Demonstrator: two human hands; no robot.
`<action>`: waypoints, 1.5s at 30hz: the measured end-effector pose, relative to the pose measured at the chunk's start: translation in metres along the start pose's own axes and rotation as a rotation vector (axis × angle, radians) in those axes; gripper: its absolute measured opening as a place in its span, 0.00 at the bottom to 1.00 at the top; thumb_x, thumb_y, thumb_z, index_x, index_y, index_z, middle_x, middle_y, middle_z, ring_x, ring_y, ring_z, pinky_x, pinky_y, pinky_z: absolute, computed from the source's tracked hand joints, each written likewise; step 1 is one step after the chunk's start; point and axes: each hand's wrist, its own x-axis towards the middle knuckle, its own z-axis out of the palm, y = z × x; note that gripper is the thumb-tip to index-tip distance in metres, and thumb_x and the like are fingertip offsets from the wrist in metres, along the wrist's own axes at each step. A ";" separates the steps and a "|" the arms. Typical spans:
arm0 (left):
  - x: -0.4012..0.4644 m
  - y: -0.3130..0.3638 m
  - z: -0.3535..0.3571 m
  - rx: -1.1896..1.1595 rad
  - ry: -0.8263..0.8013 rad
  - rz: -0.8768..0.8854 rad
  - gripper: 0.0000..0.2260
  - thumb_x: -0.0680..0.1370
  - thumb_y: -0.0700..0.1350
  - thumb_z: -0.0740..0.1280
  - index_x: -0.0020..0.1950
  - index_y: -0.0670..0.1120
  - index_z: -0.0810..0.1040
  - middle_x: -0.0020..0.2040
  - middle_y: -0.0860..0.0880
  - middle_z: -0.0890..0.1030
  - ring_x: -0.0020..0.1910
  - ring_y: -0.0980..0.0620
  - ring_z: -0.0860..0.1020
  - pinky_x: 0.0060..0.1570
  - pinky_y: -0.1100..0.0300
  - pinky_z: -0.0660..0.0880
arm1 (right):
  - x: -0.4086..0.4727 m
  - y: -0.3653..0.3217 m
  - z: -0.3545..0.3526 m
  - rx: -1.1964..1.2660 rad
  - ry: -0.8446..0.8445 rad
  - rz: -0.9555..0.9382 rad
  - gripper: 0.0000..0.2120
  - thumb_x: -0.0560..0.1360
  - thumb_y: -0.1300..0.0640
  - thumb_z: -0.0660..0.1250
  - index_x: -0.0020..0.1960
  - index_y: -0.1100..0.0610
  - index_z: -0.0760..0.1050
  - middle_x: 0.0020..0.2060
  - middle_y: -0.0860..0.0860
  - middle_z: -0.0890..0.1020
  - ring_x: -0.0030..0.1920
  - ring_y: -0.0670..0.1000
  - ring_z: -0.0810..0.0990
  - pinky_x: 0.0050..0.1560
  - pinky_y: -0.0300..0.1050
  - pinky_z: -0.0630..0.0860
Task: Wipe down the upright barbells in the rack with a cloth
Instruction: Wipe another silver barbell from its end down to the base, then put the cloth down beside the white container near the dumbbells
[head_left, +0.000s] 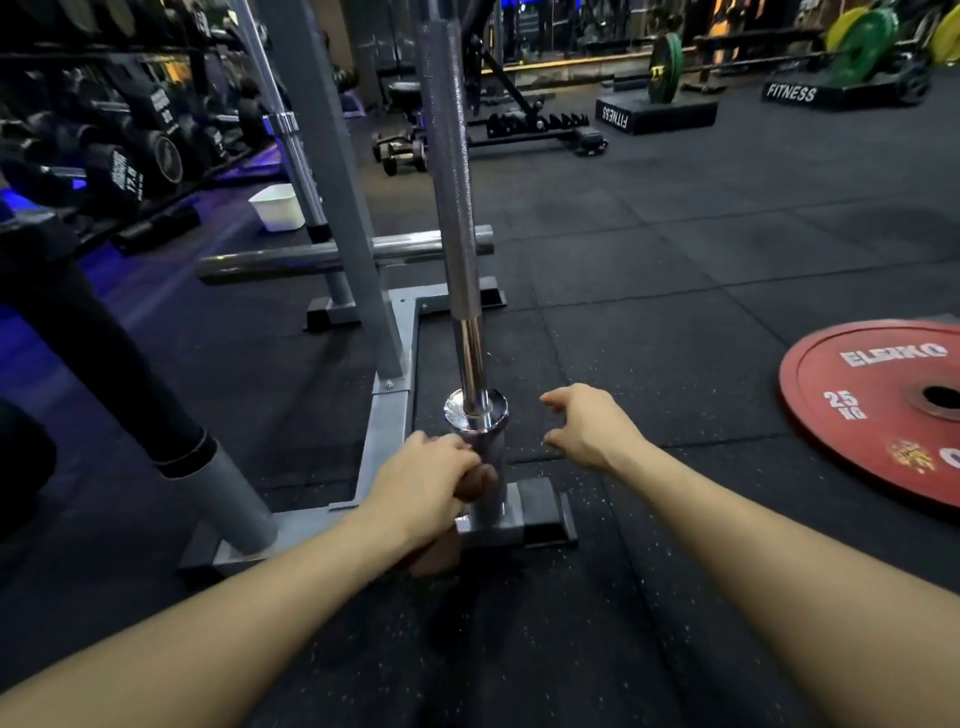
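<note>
An upright barbell (454, 208) stands in the grey rack base (387, 415), its chrome sleeve (480, 436) at the bottom. My left hand (426, 480) is wrapped around the lower sleeve, just under the collar. My right hand (592, 428) hovers open to the right of the sleeve, fingers spread and not touching it. A second barbell (291, 140) leans upright further left behind the rack post. A thick black-and-grey bar (156, 415) slants into the base at the near left. No cloth shows in either hand.
A red 25 kg plate (878, 410) lies flat on the rubber floor at the right. A white tub (278, 207) sits behind the rack. Dumbbells (124, 171) fill the shelves at the left. Benches, boxes and green plates stand far back.
</note>
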 end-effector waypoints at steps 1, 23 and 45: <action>-0.006 -0.007 0.002 -0.033 0.004 -0.036 0.17 0.75 0.49 0.68 0.63 0.54 0.73 0.66 0.60 0.70 0.59 0.48 0.67 0.56 0.55 0.71 | 0.000 -0.003 -0.002 -0.027 -0.010 -0.004 0.26 0.74 0.64 0.65 0.72 0.54 0.68 0.66 0.52 0.75 0.63 0.54 0.75 0.62 0.47 0.73; -0.136 -0.053 -0.301 -0.453 -0.011 -0.384 0.24 0.74 0.50 0.70 0.69 0.59 0.69 0.68 0.61 0.67 0.62 0.51 0.66 0.61 0.55 0.69 | -0.087 -0.273 -0.177 -0.294 -0.477 -0.130 0.23 0.76 0.60 0.65 0.71 0.56 0.68 0.65 0.57 0.71 0.65 0.59 0.73 0.63 0.49 0.71; -0.387 -0.323 -0.678 -0.445 0.451 -0.893 0.28 0.68 0.51 0.75 0.67 0.52 0.74 0.65 0.51 0.74 0.62 0.46 0.73 0.64 0.55 0.67 | -0.137 -0.842 -0.319 -0.272 -0.423 -0.790 0.26 0.76 0.55 0.67 0.72 0.56 0.66 0.66 0.59 0.70 0.66 0.60 0.70 0.66 0.49 0.67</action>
